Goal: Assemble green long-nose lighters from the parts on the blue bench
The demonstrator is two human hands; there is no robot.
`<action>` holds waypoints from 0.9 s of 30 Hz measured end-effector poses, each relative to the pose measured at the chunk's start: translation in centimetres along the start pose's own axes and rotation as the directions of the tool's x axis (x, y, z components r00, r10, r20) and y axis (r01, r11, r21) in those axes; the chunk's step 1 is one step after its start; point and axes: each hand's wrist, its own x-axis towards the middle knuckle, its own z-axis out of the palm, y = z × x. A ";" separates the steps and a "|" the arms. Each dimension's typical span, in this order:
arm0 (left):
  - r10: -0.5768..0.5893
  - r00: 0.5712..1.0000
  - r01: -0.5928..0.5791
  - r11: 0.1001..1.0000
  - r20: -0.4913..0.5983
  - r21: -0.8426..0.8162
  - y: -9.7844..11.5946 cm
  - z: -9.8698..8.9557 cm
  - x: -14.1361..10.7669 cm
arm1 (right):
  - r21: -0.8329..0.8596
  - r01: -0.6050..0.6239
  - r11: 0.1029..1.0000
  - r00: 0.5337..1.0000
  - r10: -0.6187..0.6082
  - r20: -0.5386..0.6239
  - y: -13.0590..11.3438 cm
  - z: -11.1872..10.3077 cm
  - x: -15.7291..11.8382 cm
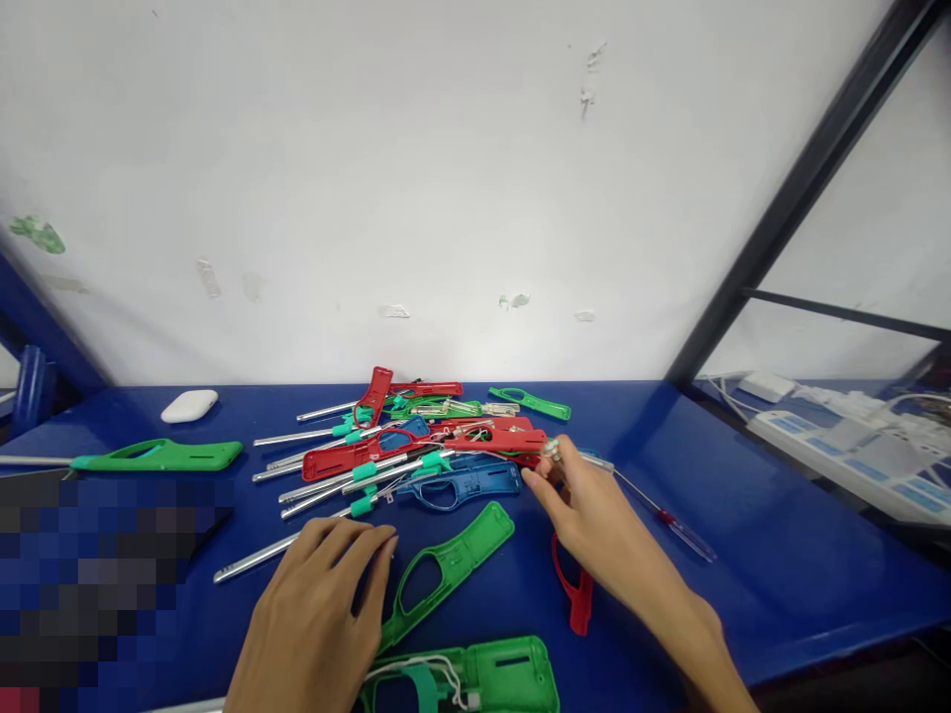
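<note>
My left hand (pixel 319 604) is low at centre-left, fingers curled with the tips together; whatever they may hold is hidden. Beside it lies an empty green handle shell (pixel 475 545), and below that a green handle half (pixel 512 673) with white wires and a teal part inside. My right hand (pixel 586 505) reaches to the right end of the pile, its thumb and fingers closed around a small clear and metal part (pixel 551 451). Just left of it are a red shell (pixel 505 438) and a blue shell (pixel 475 480). A red shell piece (pixel 580 604) lies under my right forearm.
Metal tubes (pixel 257 557) with teal collars point left from the pile. An assembled green lighter (pixel 163 456) and a white case (pixel 190 406) are at left. A screwdriver (pixel 687 535) lies right, near power strips (pixel 847 465) beyond a dark post. A blurred dark object covers the lower left.
</note>
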 end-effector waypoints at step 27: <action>-0.188 0.982 0.190 0.979 0.031 -0.070 -2.8 -2.0 0.6 | -0.124 0.438 0.891 0.870 -0.384 0.309 -5.5 1.9 0.6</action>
